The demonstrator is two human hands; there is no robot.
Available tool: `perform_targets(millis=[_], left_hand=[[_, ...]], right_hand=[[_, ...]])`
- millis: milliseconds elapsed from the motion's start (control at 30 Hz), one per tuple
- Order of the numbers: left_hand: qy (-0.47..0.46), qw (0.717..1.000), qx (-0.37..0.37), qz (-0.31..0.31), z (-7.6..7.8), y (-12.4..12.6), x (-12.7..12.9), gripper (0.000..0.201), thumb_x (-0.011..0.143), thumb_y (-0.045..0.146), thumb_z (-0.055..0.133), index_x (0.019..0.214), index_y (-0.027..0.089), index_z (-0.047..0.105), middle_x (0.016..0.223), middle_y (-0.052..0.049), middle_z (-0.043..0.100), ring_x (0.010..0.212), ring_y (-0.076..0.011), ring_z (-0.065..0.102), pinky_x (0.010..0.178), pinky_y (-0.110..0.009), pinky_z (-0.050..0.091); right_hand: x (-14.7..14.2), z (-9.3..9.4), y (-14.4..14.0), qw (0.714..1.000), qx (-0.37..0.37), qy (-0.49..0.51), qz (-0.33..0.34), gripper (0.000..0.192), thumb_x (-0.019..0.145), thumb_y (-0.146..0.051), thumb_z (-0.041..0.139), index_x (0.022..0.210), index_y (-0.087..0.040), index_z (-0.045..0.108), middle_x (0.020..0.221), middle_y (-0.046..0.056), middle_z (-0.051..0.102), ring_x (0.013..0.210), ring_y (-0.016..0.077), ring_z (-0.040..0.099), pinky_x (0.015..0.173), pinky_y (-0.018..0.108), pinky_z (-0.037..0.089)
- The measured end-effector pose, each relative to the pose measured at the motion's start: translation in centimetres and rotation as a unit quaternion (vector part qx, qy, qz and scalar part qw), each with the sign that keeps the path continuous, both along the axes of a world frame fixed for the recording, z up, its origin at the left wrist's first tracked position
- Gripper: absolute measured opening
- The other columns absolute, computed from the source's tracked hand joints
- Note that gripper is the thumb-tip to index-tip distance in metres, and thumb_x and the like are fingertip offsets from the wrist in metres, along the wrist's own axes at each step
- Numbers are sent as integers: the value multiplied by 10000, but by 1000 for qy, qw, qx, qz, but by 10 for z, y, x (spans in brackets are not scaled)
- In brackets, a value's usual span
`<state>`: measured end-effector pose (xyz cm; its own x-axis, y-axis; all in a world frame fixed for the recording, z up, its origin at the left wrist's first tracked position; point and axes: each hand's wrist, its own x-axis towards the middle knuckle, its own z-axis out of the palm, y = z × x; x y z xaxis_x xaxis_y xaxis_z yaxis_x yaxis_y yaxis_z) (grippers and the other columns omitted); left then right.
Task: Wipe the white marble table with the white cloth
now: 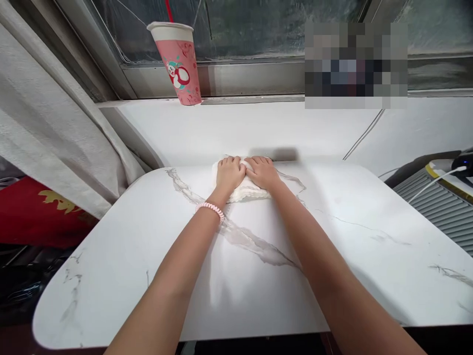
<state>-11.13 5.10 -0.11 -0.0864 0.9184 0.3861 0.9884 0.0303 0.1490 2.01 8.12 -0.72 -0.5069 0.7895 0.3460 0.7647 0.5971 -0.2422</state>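
A folded white cloth [248, 191] lies on the white marble-patterned tabletop [121, 246], close to the wall at its far edge. My left hand [229, 175] presses down on the cloth's left part, fingers bent over it, with a pink coiled band [210, 209] around the wrist. On the right part of the same cloth rests my right hand [263, 171], closed on it in the same way. The two thumbs meet near the middle. Both palms are hidden from above, and the fingertips reach the cloth's far side.
A pink paper cup [182, 69] with a red straw stands on the window ledge. Grey curtain [62, 108] and red fabric [40, 212] hang at the left. Right of the table are a grey ribbed object [439, 202] and a white cable [436, 182]. One window area is pixelated.
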Motion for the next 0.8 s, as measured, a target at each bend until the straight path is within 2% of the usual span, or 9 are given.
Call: perform_targets(millis=[167, 300, 433, 567, 667, 733, 800], left_hand=[[7, 1000, 7, 13, 0, -1, 21, 295, 948, 206, 364, 1099, 163, 614, 1134, -139, 662, 1133, -273, 566, 1007, -401, 376], [-5, 1000, -1, 6, 0, -16, 52, 333, 973, 229, 327, 1125, 118, 601, 1154, -169, 643, 1154, -283, 546, 1033, -412, 348], [4, 1000, -6, -19, 2, -36, 78, 352, 981, 222, 298, 1144, 106, 588, 1161, -175, 637, 1168, -289, 533, 1046, -430, 335], [8, 998, -15, -64, 3, -60, 85, 374, 986, 236, 300, 1222, 92, 552, 1268, -191, 599, 1246, -297, 498, 1102, -458, 302], [-1, 996, -21, -82, 4, -85, 83, 395, 982, 240, 305, 1261, 86, 537, 1432, -213, 482, 1391, -310, 372, 1155, -475, 264], [-10, 994, -26, -107, 4, -108, 81, 404, 976, 241, 310, 1285, 106, 532, 1529, -186, 378, 1468, -304, 244, 1189, -485, 222], [-32, 989, -47, -134, 4, -137, 80, 435, 977, 255, 292, 1343, 143, 501, 1563, -137, 345, 1495, -275, 182, 1214, -495, 175]], right_hand=[[17, 2, 0, 1000, -6, -9, -5, 409, 981, -311, 358, 1340, -220, 531, 1381, 88, 565, 1290, 259, 459, 1087, 433, 307], [49, 3, -4, 1000, -23, -4, 17, 426, 966, -323, 376, 1351, -225, 528, 1396, 67, 563, 1303, 246, 459, 1096, 422, 314], [79, 2, -20, 1000, -21, -1, 5, 445, 965, -335, 365, 1369, -225, 514, 1416, 68, 545, 1324, 252, 439, 1108, 435, 299], [92, 0, -48, 1000, -3, 13, 5, 431, 956, -332, 388, 1341, -212, 541, 1372, 95, 571, 1293, 268, 460, 1100, 445, 306], [93, -2, -77, 1000, 16, 17, 0, 418, 946, -321, 403, 1305, -184, 568, 1338, 119, 588, 1269, 281, 475, 1094, 446, 317], [95, -1, -100, 1000, 25, 16, -8, 424, 950, -323, 390, 1300, -164, 570, 1339, 134, 582, 1276, 290, 467, 1097, 454, 320], [100, 0, -124, 1000, 28, 13, 6, 440, 958, -337, 369, 1308, -154, 564, 1354, 144, 569, 1292, 296, 455, 1106, 472, 322]])
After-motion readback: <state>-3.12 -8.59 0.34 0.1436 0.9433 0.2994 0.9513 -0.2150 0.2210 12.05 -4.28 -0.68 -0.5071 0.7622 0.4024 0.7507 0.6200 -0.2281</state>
